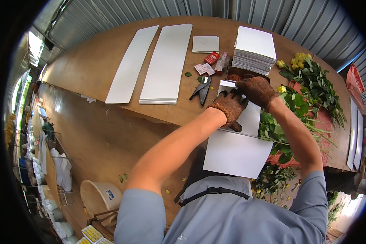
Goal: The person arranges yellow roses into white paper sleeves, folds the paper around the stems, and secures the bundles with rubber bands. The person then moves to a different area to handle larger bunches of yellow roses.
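A white cardboard sheet (250, 122) lies in front of me, with a folded strip at its far end. My left hand (230, 109), in a stained brown work glove with dark fingertips, rests on this sheet with the thumb spread. Just beyond it, my right hand (257, 91) wears a matching glove. Its fingers bend down at the sheet's far end, and whether they grip it is hidden. Another white panel (238, 154) hangs over the table edge towards my body. Past my hands is an open box (231, 70) with reddish-brown bands inside.
Left of my hands lie a black stapler (202, 90), small boxes (205, 69) and long white boards (167, 67). A stack of white cardboard (254, 50) stands behind. Yellow roses (311, 76) and leafy stems (296, 106) cover the right side. A bucket (99, 195) is on the floor.
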A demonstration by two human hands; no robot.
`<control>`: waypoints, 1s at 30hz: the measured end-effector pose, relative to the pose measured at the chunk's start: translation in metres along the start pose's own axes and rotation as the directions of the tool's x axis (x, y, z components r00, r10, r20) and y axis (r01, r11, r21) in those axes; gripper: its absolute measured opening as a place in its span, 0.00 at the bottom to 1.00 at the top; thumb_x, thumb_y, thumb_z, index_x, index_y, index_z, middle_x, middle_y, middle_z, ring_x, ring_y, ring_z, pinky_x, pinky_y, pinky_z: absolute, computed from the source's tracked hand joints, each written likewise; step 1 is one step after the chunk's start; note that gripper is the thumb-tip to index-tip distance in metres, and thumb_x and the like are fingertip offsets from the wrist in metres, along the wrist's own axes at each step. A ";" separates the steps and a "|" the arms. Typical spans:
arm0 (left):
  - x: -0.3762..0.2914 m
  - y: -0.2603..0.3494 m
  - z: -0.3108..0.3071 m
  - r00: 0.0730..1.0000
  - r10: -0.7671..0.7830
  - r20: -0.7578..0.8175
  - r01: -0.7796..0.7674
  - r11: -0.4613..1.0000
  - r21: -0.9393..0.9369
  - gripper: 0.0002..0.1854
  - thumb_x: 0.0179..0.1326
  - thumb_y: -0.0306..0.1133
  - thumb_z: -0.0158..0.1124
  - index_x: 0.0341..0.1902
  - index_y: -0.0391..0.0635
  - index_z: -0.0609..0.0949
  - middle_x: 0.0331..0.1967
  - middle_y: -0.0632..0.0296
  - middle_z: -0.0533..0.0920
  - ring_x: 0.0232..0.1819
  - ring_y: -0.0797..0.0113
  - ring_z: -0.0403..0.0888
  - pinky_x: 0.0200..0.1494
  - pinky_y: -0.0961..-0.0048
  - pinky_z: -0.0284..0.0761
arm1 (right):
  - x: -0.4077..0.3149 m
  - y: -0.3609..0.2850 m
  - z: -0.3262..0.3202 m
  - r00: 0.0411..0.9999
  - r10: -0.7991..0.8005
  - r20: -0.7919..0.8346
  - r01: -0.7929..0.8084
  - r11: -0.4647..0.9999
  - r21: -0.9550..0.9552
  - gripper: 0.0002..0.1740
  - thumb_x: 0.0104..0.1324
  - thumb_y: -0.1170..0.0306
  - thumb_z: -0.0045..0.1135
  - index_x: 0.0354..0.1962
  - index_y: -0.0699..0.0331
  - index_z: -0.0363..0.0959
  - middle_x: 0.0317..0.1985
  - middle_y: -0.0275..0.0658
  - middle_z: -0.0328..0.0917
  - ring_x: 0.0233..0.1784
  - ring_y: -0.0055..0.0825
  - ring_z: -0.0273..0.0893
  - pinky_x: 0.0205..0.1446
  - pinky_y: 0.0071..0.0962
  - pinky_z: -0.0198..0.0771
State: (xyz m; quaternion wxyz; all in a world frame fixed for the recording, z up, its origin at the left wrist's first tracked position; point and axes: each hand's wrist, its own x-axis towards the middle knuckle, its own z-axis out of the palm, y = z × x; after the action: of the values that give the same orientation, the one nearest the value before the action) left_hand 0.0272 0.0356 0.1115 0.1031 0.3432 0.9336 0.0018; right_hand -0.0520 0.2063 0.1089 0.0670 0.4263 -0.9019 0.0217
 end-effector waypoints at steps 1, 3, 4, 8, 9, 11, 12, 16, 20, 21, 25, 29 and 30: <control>-0.001 0.004 -0.001 1.000 -0.013 -0.007 0.013 1.000 -0.003 0.48 0.47 0.56 0.77 0.70 0.45 0.72 0.67 0.51 0.72 0.70 0.49 0.67 0.65 0.50 0.72 | -0.001 0.000 0.003 1.000 -0.030 0.002 0.030 0.999 -0.011 0.07 0.63 0.71 0.57 0.38 0.59 0.81 0.33 0.47 0.84 0.38 0.48 0.85 0.40 0.46 0.80; -0.005 0.014 -0.003 0.999 -0.038 -0.018 0.038 0.999 -0.014 0.45 0.50 0.51 0.78 0.70 0.45 0.72 0.64 0.53 0.75 0.68 0.49 0.71 0.61 0.49 0.77 | -0.002 -0.001 0.005 0.996 -0.089 0.012 0.090 0.996 -0.030 0.06 0.63 0.72 0.55 0.33 0.60 0.81 0.33 0.49 0.84 0.38 0.49 0.86 0.40 0.47 0.81; -0.008 0.023 -0.001 0.997 -0.050 -0.060 0.054 0.996 0.077 0.33 0.54 0.42 0.75 0.63 0.46 0.78 0.58 0.54 0.80 0.62 0.52 0.77 0.50 0.55 0.84 | -0.002 -0.003 0.003 0.995 -0.052 0.088 0.056 0.997 -0.044 0.07 0.65 0.67 0.57 0.32 0.61 0.80 0.32 0.49 0.84 0.38 0.49 0.85 0.42 0.47 0.81; -0.030 0.039 0.010 0.988 -0.105 -0.117 0.092 0.989 -0.112 0.20 0.57 0.35 0.71 0.54 0.46 0.84 0.49 0.54 0.83 0.46 0.56 0.86 0.42 0.57 0.86 | -0.004 -0.024 -0.016 0.966 -0.056 0.254 0.058 0.998 0.003 0.23 0.62 0.50 0.64 0.35 0.64 0.79 0.36 0.53 0.83 0.39 0.53 0.84 0.46 0.46 0.81; -0.035 0.035 0.011 0.986 -0.104 -0.130 0.081 0.981 -0.174 0.21 0.57 0.36 0.71 0.55 0.46 0.84 0.49 0.54 0.83 0.45 0.55 0.86 0.43 0.56 0.86 | -0.010 -0.024 -0.015 0.967 -0.104 0.234 0.103 0.995 0.019 0.27 0.61 0.48 0.65 0.37 0.67 0.77 0.39 0.55 0.82 0.41 0.54 0.84 0.47 0.47 0.80; -0.042 0.020 0.023 0.951 -0.132 -0.281 -0.010 0.893 -0.451 0.24 0.58 0.38 0.73 0.58 0.47 0.82 0.49 0.54 0.83 0.44 0.54 0.87 0.44 0.56 0.85 | -0.026 -0.019 -0.009 0.964 -0.181 0.192 0.176 0.983 0.046 0.35 0.58 0.44 0.66 0.43 0.71 0.74 0.45 0.61 0.79 0.45 0.57 0.83 0.51 0.48 0.80; -0.055 0.005 0.040 0.896 -0.209 -0.392 -0.098 0.768 -0.633 0.25 0.59 0.39 0.74 0.60 0.48 0.82 0.49 0.54 0.83 0.44 0.53 0.87 0.45 0.56 0.85 | -0.024 -0.038 -0.028 0.928 -0.082 0.364 0.061 0.996 0.068 0.46 0.56 0.39 0.67 0.49 0.76 0.69 0.53 0.66 0.73 0.50 0.61 0.80 0.56 0.49 0.78; -0.110 -0.037 0.071 0.774 -0.441 -0.454 0.156 0.829 -0.538 0.37 0.56 0.44 0.78 0.70 0.53 0.75 0.56 0.51 0.79 0.51 0.50 0.84 0.51 0.57 0.84 | -0.025 -0.052 -0.035 0.881 0.057 0.469 -0.099 0.993 0.066 0.46 0.57 0.40 0.68 0.51 0.77 0.69 0.57 0.60 0.69 0.63 0.56 0.72 0.63 0.52 0.74; -0.120 -0.027 0.070 0.931 -0.191 -0.311 0.052 0.913 -0.405 0.39 0.56 0.44 0.75 0.73 0.61 0.71 0.61 0.49 0.74 0.54 0.48 0.83 0.53 0.56 0.83 | -0.015 -0.063 -0.043 0.804 0.106 0.586 -0.093 0.994 -0.051 0.54 0.59 0.41 0.67 0.61 0.83 0.62 0.61 0.63 0.65 0.64 0.56 0.72 0.65 0.49 0.74; -0.113 -0.024 0.070 0.920 -0.274 -0.281 0.098 0.854 -0.511 0.40 0.56 0.44 0.75 0.73 0.62 0.71 0.61 0.49 0.73 0.54 0.47 0.82 0.54 0.56 0.83 | -0.012 -0.065 -0.043 0.793 0.113 0.598 -0.093 0.994 -0.065 0.53 0.59 0.41 0.67 0.61 0.82 0.62 0.61 0.63 0.65 0.64 0.56 0.72 0.65 0.50 0.74; -0.084 -0.025 0.065 0.817 -0.560 -0.136 0.306 0.622 -0.720 0.50 0.50 0.49 0.80 0.76 0.53 0.67 0.65 0.47 0.73 0.62 0.43 0.77 0.64 0.56 0.76 | -0.002 -0.046 -0.020 0.768 0.221 0.601 -0.324 0.944 0.066 0.41 0.61 0.49 0.66 0.56 0.79 0.68 0.61 0.61 0.69 0.67 0.55 0.71 0.64 0.50 0.74; -0.067 -0.033 0.065 0.865 -0.493 -0.094 0.142 0.420 -0.897 0.53 0.45 0.46 0.83 0.75 0.47 0.66 0.59 0.46 0.82 0.61 0.45 0.80 0.63 0.57 0.77 | 0.013 -0.014 -0.030 0.834 -0.035 0.551 -0.003 0.998 0.068 0.24 0.69 0.62 0.51 0.57 0.71 0.72 0.56 0.62 0.77 0.61 0.54 0.78 0.66 0.44 0.73; -0.066 -0.032 0.062 0.853 -0.516 -0.079 0.154 0.394 -0.906 0.53 0.46 0.45 0.83 0.76 0.48 0.66 0.59 0.45 0.82 0.60 0.46 0.81 0.63 0.57 0.77 | 0.024 -0.002 -0.036 0.788 -0.124 0.603 0.074 0.991 0.107 0.23 0.70 0.62 0.49 0.57 0.69 0.72 0.57 0.62 0.77 0.60 0.54 0.78 0.66 0.45 0.72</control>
State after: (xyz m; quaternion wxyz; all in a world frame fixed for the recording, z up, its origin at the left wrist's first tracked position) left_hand 0.0680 -0.0355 0.0608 0.0945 0.0355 0.8494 0.5180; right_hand -0.0619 0.1907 0.1476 -0.2421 0.4597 -0.8502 -0.0850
